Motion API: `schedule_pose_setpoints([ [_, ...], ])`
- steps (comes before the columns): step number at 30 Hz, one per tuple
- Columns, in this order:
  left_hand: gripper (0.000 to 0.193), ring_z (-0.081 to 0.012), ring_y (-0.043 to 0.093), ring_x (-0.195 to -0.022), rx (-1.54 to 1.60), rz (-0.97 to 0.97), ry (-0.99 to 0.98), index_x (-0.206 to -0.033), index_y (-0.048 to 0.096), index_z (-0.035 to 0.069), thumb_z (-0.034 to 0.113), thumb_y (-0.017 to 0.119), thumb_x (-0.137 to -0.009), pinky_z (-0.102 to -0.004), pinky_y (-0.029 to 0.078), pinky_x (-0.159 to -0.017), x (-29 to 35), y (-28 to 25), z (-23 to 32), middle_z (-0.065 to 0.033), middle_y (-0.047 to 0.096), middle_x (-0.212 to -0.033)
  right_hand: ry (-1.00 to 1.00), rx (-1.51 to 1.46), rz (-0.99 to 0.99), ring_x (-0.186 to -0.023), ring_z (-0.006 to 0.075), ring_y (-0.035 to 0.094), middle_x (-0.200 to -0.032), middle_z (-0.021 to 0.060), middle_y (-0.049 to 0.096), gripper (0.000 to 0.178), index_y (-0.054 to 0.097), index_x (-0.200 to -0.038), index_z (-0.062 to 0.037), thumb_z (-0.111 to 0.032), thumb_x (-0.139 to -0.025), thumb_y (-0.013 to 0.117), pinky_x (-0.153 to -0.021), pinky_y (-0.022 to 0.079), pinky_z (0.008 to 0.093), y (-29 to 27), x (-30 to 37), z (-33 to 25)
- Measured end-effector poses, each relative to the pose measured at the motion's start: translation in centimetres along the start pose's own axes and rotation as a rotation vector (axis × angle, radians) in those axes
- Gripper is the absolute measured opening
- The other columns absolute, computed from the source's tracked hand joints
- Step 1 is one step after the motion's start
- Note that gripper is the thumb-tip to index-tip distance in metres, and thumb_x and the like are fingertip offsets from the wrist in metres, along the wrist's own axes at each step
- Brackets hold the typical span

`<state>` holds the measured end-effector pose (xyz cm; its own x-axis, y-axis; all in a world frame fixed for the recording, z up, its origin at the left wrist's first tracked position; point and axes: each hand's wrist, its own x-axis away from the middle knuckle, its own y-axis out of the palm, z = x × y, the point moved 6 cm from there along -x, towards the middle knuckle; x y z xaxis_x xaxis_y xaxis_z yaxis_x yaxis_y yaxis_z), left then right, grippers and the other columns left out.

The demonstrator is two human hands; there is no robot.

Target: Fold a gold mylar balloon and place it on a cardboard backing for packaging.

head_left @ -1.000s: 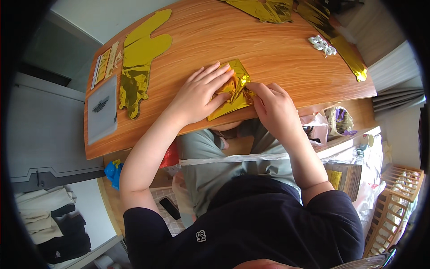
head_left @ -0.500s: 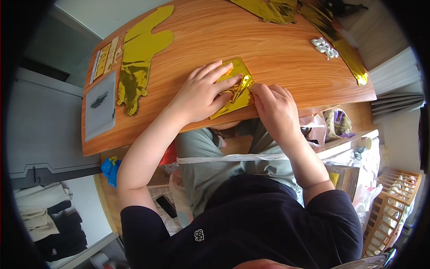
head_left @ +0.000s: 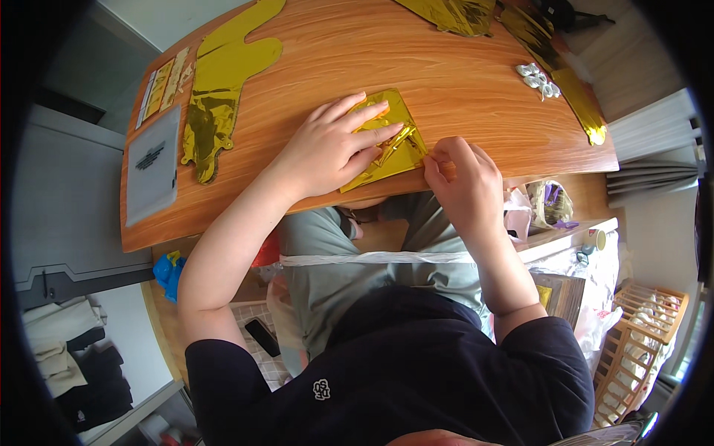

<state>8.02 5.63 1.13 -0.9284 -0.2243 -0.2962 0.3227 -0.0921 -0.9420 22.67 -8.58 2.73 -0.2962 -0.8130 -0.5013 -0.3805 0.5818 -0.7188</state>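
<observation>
A gold foil balloon [head_left: 405, 163], folded into a flat, four-sided packet, lies near the front edge of the table. My left hand [head_left: 325, 146] rests across its left part with the fingers spread, pressing it down. Creased, shiny foil shows beside those fingertips. At the packet's right edge my right hand [head_left: 467, 178] is closed, thumb and forefinger pinched together on the foil's corner. The fingers partly hide what is between them. A flat gold balloon [head_left: 222, 85] with rounded lobes is spread out to the left.
On the wooden table [head_left: 327, 52], a clear plastic sleeve [head_left: 154, 175] lies at the left edge, with paper strips [head_left: 165, 80] beyond it. More gold foil [head_left: 465, 16] lies at the back. White ties [head_left: 539, 80] sit at the right, beside a long gold strip [head_left: 576, 97].
My right hand has shifted slightly right and nearer along the packet's edge. The raised foil by the fingers now lies flatter. My left hand stays on the packet, while the whole view has shifted a little.
</observation>
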Motion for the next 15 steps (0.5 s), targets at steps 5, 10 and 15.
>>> schedule_pose_setpoints([
  [5,0.041,-0.0376,0.043,-0.145,-0.028,-0.002,0.002,-0.144,0.061,0.035,0.034,0.057,-0.103,-0.0542,0.037,-0.116,0.13,0.25,-0.03,-0.0063,0.052,-0.155,0.036,0.033,-0.022,-0.079,0.0292,0.072,-0.085,0.0093,0.072,0.020,0.061,-0.098,-0.0050,-0.003,-0.084,0.075,-0.071,0.057,0.0383,0.40,-0.21,-0.27],
  [10,0.043,-0.0373,0.042,-0.145,-0.041,-0.004,0.009,-0.146,0.058,0.036,0.034,0.057,-0.104,-0.0532,0.037,-0.116,-0.04,0.09,0.26,-0.0059,0.052,-0.155,0.005,-0.041,0.049,-0.084,0.0286,0.074,-0.089,0.0103,0.074,0.026,0.059,-0.104,-0.0054,0.000,-0.084,0.075,-0.073,0.059,0.0366,0.54,0.00,-0.12],
  [15,0.042,-0.0372,0.042,-0.145,-0.040,-0.003,0.006,-0.146,0.058,0.036,0.035,0.056,-0.104,-0.0528,0.037,-0.116,0.05,0.00,0.25,-0.0061,0.052,-0.154,-0.008,-0.039,0.014,-0.087,0.0279,0.076,-0.091,0.0105,0.076,0.029,0.058,-0.106,-0.0051,-0.001,-0.084,0.076,-0.074,0.059,0.0358,0.82,0.01,0.13],
])
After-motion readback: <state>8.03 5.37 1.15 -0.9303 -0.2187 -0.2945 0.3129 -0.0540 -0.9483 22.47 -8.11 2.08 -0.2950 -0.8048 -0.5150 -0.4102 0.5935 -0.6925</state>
